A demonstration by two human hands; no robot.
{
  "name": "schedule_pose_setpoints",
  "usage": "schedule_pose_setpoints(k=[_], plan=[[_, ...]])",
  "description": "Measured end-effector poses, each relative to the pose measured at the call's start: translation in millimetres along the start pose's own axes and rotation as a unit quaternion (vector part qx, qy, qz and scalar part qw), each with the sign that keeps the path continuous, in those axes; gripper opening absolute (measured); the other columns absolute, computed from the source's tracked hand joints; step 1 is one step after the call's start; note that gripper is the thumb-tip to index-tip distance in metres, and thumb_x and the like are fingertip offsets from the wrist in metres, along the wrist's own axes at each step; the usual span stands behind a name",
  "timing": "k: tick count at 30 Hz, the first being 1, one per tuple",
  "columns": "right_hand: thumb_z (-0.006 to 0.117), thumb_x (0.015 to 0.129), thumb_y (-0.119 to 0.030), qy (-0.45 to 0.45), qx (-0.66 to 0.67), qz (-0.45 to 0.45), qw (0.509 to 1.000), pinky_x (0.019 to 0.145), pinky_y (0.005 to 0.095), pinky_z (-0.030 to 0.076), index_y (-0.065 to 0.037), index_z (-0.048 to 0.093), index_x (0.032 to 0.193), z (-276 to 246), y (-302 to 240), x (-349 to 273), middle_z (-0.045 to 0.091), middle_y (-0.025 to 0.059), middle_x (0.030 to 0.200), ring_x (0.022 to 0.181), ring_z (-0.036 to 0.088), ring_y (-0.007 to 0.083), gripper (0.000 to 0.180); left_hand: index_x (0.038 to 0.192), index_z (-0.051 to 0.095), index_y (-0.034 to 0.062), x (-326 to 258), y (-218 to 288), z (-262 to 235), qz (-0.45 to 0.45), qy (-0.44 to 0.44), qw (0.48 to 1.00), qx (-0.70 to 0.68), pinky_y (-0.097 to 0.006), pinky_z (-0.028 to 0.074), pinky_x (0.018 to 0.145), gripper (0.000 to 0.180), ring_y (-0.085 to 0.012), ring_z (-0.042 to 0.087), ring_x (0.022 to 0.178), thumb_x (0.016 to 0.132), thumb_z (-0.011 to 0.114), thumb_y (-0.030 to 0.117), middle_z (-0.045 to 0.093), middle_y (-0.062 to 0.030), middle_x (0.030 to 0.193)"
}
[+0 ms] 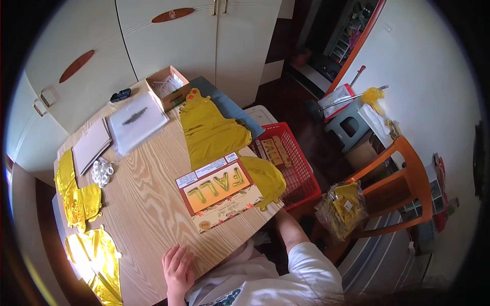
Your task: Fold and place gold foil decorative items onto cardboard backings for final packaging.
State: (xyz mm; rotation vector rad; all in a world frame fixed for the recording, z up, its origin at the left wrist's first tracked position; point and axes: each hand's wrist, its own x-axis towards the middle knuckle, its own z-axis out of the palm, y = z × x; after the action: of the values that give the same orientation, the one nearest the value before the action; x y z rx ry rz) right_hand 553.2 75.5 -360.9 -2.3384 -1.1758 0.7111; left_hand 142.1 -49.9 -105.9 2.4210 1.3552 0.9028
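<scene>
My left hand (pixel 177 268) lies on the near edge of the wooden table (pixel 148 199), fingers stretched out and nothing in them. My right forearm (pixel 287 228) reaches past the table's right corner; the hand itself is hidden there. Between the two arms and further in lies an orange and cream printed card package (pixel 219 191) with gold letter shapes on its front. Flat gold foil balloons (pixel 212 130) spread behind it, and another gold foil piece (pixel 264 178) sticks out from under its right side to the table edge.
Along the left edge lie more gold foil balloons (pixel 94 257), white ribbon rolls (pixel 102 173) and grey cards (pixel 92 144). Clear plastic bags (pixel 137 122) and an open cardboard box (pixel 168 87) stand further back. A red basket (pixel 304 176) with packages and a wooden chair (pixel 408 178) are at right.
</scene>
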Motion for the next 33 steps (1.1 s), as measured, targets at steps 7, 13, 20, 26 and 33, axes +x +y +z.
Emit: schedule_pose_setpoints(k=[7,13,20,26,33], plan=[[0.057,0.087,-0.040,-0.003,0.009,0.001,1.000,0.075,0.0459,0.055,-0.015,0.070,0.108,5,5,-3,0.072,0.0136,0.099,0.091,0.069,0.0339,0.034,0.099,0.068,0.0038,-1,-1,1,-0.004,0.000,1.000,0.002,-0.052,0.044,0.096,0.033,-0.0387,0.057,0.113,0.069,0.056,-0.002,0.064,-0.0141,0.117],[0.056,0.088,-0.041,-0.003,0.014,-0.002,1.000,0.075,0.0459,0.055,-0.015,0.070,0.108,6,11,-5,0.072,0.0136,0.099,0.092,0.069,0.0337,0.035,0.100,0.068,0.0040,-4,-6,4,-0.001,-0.002,1.000,0.005,-0.053,0.044,0.097,0.037,-0.0384,0.058,0.113,0.065,0.056,0.000,0.064,-0.0142,0.118],[0.055,0.088,-0.042,-0.004,0.020,-0.053,0.998,0.076,0.0459,0.055,-0.016,0.070,0.108,2,43,-19,0.072,0.0136,0.099,0.092,0.069,0.0336,0.036,0.101,0.069,0.0051,-1,-2,-3,-0.002,0.008,1.000,0.007,-0.053,0.044,0.095,0.037,-0.0371,0.058,0.111,0.066,0.057,0.002,0.064,-0.0136,0.117],[0.057,0.090,-0.040,-0.185,-0.159,-0.242,0.939,0.077,0.0452,0.055,-0.012,0.070,0.105,-36,31,-127,0.068,0.0182,0.105,0.095,0.067,0.0348,0.035,0.102,0.069,0.0074,0,19,-11,-0.004,-0.013,0.998,-0.067,-0.041,0.050,0.077,0.038,-0.0291,0.064,0.091,0.065,0.062,0.000,0.066,-0.0116,0.113],[0.057,0.095,-0.019,-0.510,0.492,-0.415,0.571,0.049,0.0356,0.035,-0.005,0.054,0.065,-130,-162,-257,0.051,0.0015,0.057,0.050,0.046,0.0167,0.033,0.127,0.060,0.0050,10,53,-9,-0.139,-0.249,0.876,-0.390,-0.037,0.054,0.068,0.045,-0.0287,0.067,0.075,0.087,0.070,0.023,0.068,-0.0134,0.102]])
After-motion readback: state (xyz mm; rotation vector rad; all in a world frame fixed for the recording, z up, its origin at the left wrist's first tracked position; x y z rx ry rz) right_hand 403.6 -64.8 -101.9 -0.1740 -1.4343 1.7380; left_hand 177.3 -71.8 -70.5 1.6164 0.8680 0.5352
